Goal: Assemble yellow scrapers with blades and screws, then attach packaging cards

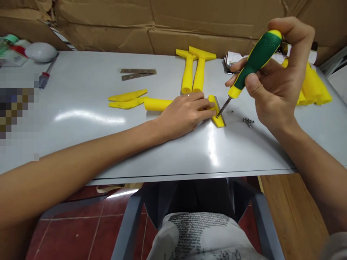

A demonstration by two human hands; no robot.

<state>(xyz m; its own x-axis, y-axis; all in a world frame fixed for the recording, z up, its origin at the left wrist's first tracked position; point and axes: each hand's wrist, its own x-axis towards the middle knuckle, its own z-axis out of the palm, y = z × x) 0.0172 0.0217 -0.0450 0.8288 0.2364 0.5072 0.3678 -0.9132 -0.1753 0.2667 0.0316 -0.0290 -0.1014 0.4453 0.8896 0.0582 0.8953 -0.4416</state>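
My right hand (282, 76) grips a green and yellow screwdriver (257, 61), tilted, its tip down on the head of a yellow T-shaped scraper (157, 104). A metal blade edge shows along the far side of that head. Lying over the scraper's handle, my left hand (188, 112) holds it down against the table, fingers closed around it near the head. Right of the head are a small pile of screws (248, 122) and a single small nut or screw (232, 111). Two more yellow scrapers (199, 70) lie just beyond my left hand.
Two yellow flat plates (127, 95) and metal blades (137, 73) lie left on the grey table (81, 144). More yellow handles (314, 86) and small boxes (234, 59) stand at the right. A second screwdriver (45, 77) rests far left. Cardboard (108, 29) lines the back.
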